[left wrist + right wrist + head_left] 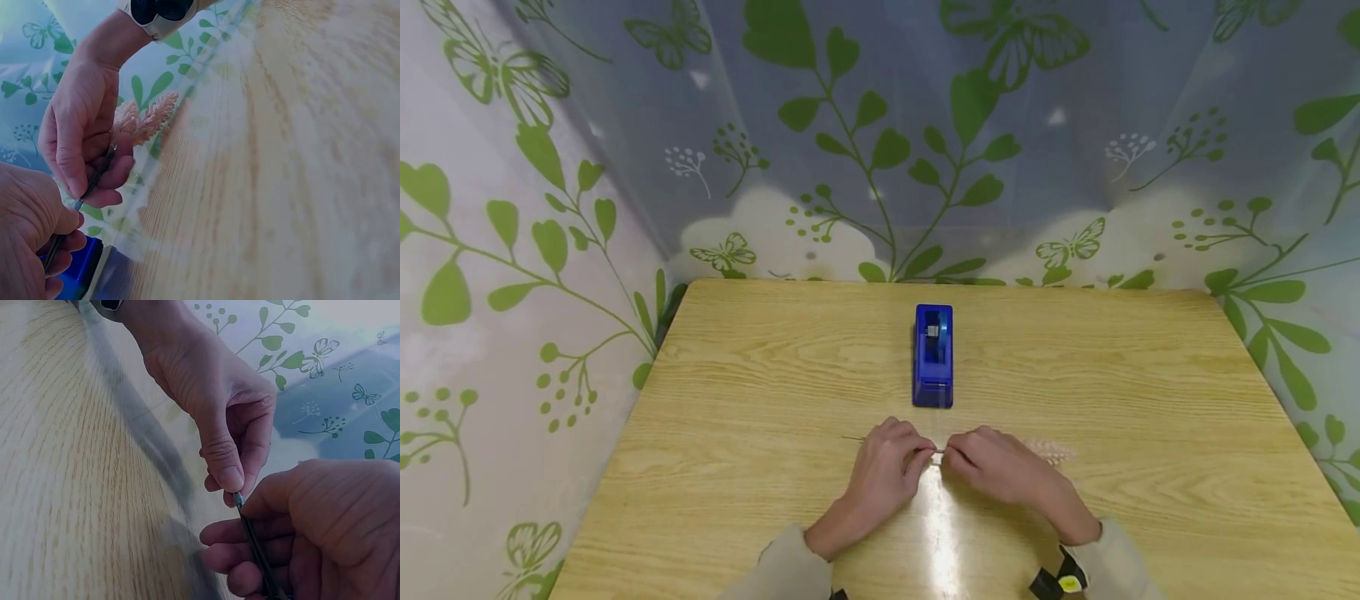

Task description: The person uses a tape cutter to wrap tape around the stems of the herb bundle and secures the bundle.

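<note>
Dark thin flower stems (255, 547) run between both hands, with pale pink feathery flower heads (153, 119) beyond the right hand. My left hand (883, 467) pinches the stems between thumb and fingertips; a thin stem end pokes out on its left side in the head view. Close beside it, my right hand (996, 468) holds the same stems in curled fingers, nearer the flower heads. A shiny band like clear tape (238, 499) shows around the stems at the left fingertips. Straight ahead of the hands stands a blue tape dispenser (934, 390).
Both hands are over a light wood-grain table (760, 358). Patterned curtains (880, 167) with green leaves and butterflies hang along its back and sides. A bright light reflection streaks the tabletop below the hands.
</note>
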{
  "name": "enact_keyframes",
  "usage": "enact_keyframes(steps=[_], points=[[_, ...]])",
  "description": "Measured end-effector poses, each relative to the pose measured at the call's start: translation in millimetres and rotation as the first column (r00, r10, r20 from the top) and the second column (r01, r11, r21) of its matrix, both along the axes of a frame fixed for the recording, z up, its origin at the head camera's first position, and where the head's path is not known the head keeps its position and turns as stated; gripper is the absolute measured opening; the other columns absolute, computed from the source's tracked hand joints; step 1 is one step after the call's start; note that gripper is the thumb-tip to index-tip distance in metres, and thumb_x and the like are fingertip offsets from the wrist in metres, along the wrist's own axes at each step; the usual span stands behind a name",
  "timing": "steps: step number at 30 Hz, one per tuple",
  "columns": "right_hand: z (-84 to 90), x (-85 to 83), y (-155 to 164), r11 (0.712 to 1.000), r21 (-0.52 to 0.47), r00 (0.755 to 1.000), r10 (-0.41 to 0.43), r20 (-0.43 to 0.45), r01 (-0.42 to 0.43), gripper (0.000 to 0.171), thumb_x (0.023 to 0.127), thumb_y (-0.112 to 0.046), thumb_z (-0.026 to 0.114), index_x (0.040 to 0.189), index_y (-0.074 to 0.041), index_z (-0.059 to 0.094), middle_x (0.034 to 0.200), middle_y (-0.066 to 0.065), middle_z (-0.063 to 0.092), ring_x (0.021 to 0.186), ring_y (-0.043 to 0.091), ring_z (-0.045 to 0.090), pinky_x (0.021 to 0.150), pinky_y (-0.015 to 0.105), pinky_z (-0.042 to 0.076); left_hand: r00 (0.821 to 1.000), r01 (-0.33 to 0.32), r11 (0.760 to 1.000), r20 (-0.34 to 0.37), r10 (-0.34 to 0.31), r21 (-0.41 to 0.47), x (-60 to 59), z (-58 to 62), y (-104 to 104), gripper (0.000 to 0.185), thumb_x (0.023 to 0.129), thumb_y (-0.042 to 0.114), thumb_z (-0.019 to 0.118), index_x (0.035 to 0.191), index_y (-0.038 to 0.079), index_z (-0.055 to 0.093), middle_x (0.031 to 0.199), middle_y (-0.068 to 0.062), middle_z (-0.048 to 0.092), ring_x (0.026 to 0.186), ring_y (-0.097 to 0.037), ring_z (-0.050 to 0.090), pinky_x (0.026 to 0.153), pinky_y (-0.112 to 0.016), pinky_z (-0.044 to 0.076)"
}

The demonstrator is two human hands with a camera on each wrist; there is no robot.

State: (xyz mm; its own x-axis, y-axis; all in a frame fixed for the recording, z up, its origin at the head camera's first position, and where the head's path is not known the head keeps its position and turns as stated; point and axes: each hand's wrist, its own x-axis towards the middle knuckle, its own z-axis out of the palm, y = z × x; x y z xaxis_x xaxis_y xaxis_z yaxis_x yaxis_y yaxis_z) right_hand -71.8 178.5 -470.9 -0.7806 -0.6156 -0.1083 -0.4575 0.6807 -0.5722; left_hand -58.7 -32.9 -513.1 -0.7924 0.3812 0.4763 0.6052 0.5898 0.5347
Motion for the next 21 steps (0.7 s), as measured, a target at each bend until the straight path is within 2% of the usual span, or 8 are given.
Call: enact_keyframes(steps=[7, 10, 17, 21], points=[[1.4, -0.1, 0.4, 1.000, -0.005, 0.996, 0.004, -0.086, -0.004, 0.026, 0.103, -0.011, 0.059, 0.079, -0.018, 0.063, 0.069, -0.012, 0.046, 0.061, 0.002, 0.041, 0.054, 0.021, 0.040, 1.000, -0.012, 1.000, -0.012, 0.012, 0.008, 0.1, -1.0, 0.0, 0.007, 0.085, 0.006, 0.084, 0.087, 0.012, 0.082, 0.081, 0.005, 0.071, 0.076, -0.012, 0.060, 0.067, -0.023, 0.047], [2.6, 0.8, 0.9, 1.000, 0.006, 0.992, -0.006, -0.122, 0.007, 0.024, 0.102, -0.010, 0.061, 0.079, -0.018, 0.064, 0.071, -0.012, 0.048, 0.061, 0.002, 0.041, 0.052, 0.020, 0.039, 1.000, -0.014, 1.000, -0.001, 0.014, 0.014, 0.4, -1.5, 0.9, 0.008, 0.085, 0.005, 0.084, 0.088, 0.013, 0.083, 0.081, 0.005, 0.071, 0.076, -0.011, 0.059, 0.067, -0.022, 0.048], [5.6, 1.3, -0.4, 0.999, 0.050, 0.967, 0.018, -0.253, -0.006, 0.037, 0.096, -0.007, 0.066, 0.065, -0.023, 0.051, 0.064, -0.013, 0.041, 0.057, 0.000, 0.032, 0.048, 0.018, 0.028, 0.998, -0.021, 0.999, 0.053, 0.020, 0.031, 0.5, -0.1, 3.1, 0.007, 0.086, 0.007, 0.084, 0.091, 0.012, 0.083, 0.083, 0.005, 0.072, 0.077, -0.010, 0.058, 0.067, -0.021, 0.047], [4.7, -0.3, 0.2, 0.999, 0.039, 0.955, 0.029, -0.295, -0.019, 0.038, 0.093, -0.006, 0.069, 0.064, -0.022, 0.050, 0.064, -0.013, 0.039, 0.057, -0.002, 0.031, 0.049, 0.017, 0.027, 0.990, -0.013, 0.999, 0.138, 0.017, -0.029, -0.5, 7.7, 3.9, 0.004, 0.090, 0.011, 0.081, 0.092, 0.013, 0.082, 0.085, 0.005, 0.072, 0.078, -0.011, 0.060, 0.070, -0.021, 0.049]])
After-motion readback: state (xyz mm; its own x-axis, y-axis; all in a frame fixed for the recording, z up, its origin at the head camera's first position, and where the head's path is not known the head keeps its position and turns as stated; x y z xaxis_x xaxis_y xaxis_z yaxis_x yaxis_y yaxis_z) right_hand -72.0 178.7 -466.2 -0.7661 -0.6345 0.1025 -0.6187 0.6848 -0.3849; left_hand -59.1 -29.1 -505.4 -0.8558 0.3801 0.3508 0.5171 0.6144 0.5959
